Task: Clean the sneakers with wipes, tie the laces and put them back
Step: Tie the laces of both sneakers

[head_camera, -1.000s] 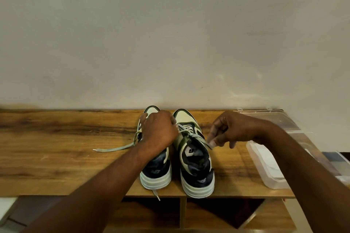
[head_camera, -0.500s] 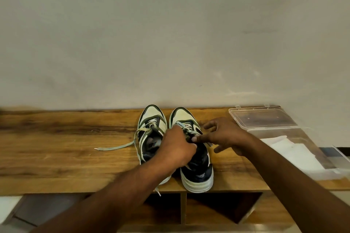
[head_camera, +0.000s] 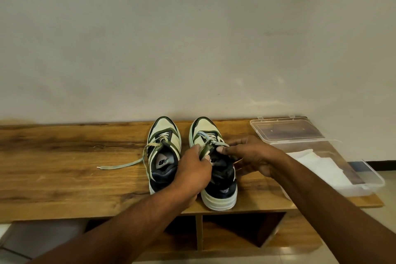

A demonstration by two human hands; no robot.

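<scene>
Wooden bench (head_camera: 75, 178): left hand (head_camera: 194, 172) and right hand (head_camera: 249, 156) reach over the right sneaker (head_camera: 216, 169), fingers pinching its laces (head_camera: 209, 142).

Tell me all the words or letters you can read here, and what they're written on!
"NB" logo: on the tongue label of the left sneaker, seen upside down.
A similar logo on the right sneaker tongue, partly hidden by the hands, not fully readable.
A small mark on that sneaker's heel: too small to read.
</scene>
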